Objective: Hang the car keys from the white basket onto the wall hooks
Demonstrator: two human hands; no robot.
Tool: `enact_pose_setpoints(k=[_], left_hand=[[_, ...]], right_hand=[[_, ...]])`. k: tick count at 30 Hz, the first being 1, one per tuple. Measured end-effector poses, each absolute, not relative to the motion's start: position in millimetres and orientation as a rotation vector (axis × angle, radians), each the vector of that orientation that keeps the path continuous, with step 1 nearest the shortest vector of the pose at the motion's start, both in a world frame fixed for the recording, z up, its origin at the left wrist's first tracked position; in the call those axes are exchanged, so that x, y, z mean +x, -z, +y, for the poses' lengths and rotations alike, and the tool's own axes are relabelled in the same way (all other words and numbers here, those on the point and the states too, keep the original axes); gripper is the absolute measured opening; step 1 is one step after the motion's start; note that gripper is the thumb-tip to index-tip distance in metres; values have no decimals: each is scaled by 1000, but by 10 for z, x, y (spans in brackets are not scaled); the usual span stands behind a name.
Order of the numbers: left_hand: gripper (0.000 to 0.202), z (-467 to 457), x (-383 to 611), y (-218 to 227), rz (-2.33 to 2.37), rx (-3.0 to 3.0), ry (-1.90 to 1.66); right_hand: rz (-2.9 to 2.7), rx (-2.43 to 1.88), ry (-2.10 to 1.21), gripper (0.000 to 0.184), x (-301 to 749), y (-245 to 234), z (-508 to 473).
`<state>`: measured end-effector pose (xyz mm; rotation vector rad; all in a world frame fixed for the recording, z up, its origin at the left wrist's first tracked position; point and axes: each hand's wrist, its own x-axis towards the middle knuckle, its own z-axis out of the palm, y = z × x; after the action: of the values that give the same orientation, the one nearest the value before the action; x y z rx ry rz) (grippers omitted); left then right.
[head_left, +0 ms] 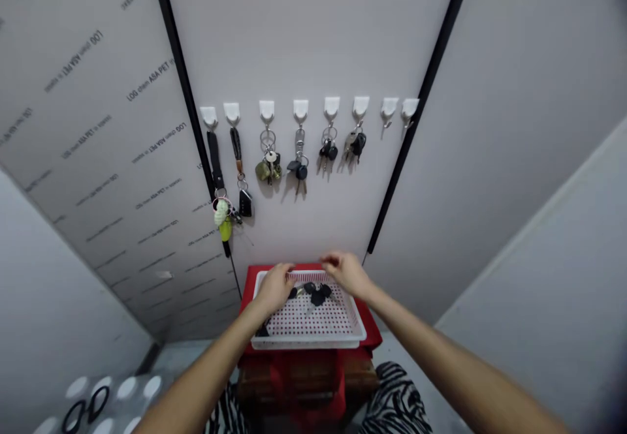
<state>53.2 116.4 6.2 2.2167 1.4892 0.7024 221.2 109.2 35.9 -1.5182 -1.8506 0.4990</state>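
Observation:
A white perforated tray (313,339) rests on a red stool (369,329) below a wall. Inside it lie black-headed keys (316,292). My left hand (275,286) reaches into the tray's far left part, fingers curled down next to the keys; whether they grip anything is hidden. My right hand (345,272) hovers over the tray's far right rim, fingers bent and pinched together, with nothing visible in them. On the wall above runs a row of white hooks (300,109); several carry key bunches (298,163), and the two rightmost hooks (400,109) hang bare.
A long black strap with a green and white fob (223,215) hangs from the leftmost hook. Black scissors (85,408) lie on a dotted surface at the bottom left. Black vertical strips (421,94) divide the wall panels. Zebra-patterned fabric (394,401) shows below the stool.

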Motion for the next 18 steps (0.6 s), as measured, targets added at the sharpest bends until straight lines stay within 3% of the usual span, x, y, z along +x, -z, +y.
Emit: enact_pose_setpoints(k=[5, 10, 18], left_hand=[[34, 1102, 465, 280, 1570, 2312, -492], [29, 1106, 537, 397, 1637, 2447, -406], [26, 1095, 496, 396, 1655, 2370, -428]], right_hand=[[-2167, -1642, -316, 31, 2033, 241, 974], [-2280, -1741, -188, 31, 2011, 274, 964], [-2167, -1860, -275, 25, 2055, 289, 1029]])
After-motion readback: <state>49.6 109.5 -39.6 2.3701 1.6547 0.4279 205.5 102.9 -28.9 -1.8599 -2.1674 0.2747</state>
